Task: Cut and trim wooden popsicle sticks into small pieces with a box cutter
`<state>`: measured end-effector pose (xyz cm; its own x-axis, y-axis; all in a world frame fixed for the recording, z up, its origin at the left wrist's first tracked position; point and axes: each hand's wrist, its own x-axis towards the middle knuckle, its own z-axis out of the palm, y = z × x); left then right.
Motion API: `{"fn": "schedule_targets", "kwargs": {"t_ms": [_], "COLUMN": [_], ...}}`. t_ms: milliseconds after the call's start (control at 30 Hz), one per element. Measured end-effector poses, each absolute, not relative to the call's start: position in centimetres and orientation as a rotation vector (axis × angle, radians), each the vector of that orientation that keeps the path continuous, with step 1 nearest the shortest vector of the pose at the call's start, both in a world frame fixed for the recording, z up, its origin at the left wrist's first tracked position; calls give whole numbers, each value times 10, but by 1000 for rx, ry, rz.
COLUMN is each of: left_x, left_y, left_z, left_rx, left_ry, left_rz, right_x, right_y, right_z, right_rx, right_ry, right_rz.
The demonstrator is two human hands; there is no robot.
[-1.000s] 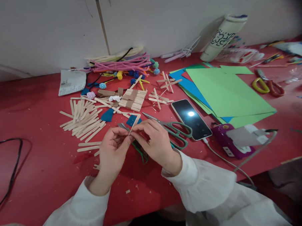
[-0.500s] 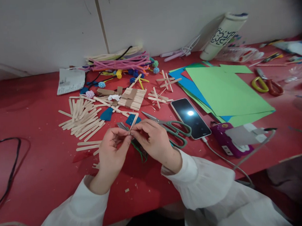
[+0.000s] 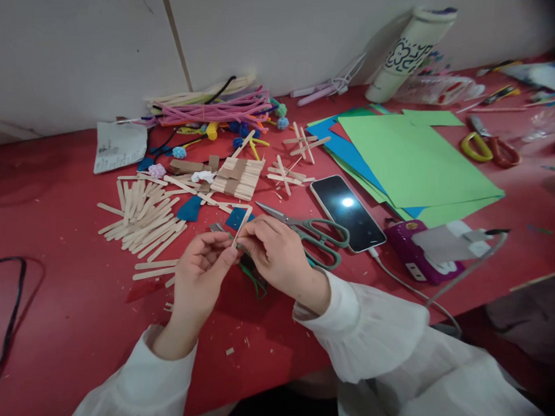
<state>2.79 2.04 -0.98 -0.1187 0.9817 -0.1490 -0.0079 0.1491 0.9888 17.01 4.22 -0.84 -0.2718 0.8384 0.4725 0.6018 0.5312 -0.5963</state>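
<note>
Over the red table, both hands meet at a thin wooden craft stick (image 3: 242, 225), which slants up between the fingertips. My left hand (image 3: 198, 277) pinches its lower end between thumb and fingers. With closed fingers, my right hand (image 3: 279, 256) grips it just beside the left fingertips; part of the stick is hidden there. Grey-green scissors (image 3: 322, 240) lie right behind the right hand, blades toward the middle. Under the hands are green strands (image 3: 255, 277) and a dark object, mostly covered. A blue scrap (image 3: 238, 217) lies just beyond the stick.
Loose craft sticks (image 3: 142, 223) are heaped at left, near a joined stick panel (image 3: 238, 178) and crossed stick pieces (image 3: 302, 144). Pink pipe cleaners (image 3: 213, 109) lie at the back. To the right are a phone (image 3: 349, 212), coloured paper (image 3: 422, 159), a purple power bank (image 3: 405, 242) and a tumbler (image 3: 409, 55).
The view has shifted slightly, so the table things sit a little further left and higher. Both hands stay together at the stick, with the left fingers slightly more spread.
</note>
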Motion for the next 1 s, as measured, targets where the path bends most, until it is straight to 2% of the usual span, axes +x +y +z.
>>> {"fn": "schedule_targets", "kwargs": {"t_ms": [133, 567, 1000], "left_x": [25, 30, 28], "left_y": [21, 17, 20], "left_z": [-14, -4, -12], "left_rx": [957, 1161, 890], "left_ry": [1322, 1418, 1341], "left_rz": [1084, 1129, 1121], "right_x": [170, 169, 164], "right_y": [42, 42, 38], "right_z": [-9, -14, -16], "right_rx": [-1169, -1180, -1254], "right_ry": [-2004, -2081, -2116], "right_rz": [364, 206, 301]}}
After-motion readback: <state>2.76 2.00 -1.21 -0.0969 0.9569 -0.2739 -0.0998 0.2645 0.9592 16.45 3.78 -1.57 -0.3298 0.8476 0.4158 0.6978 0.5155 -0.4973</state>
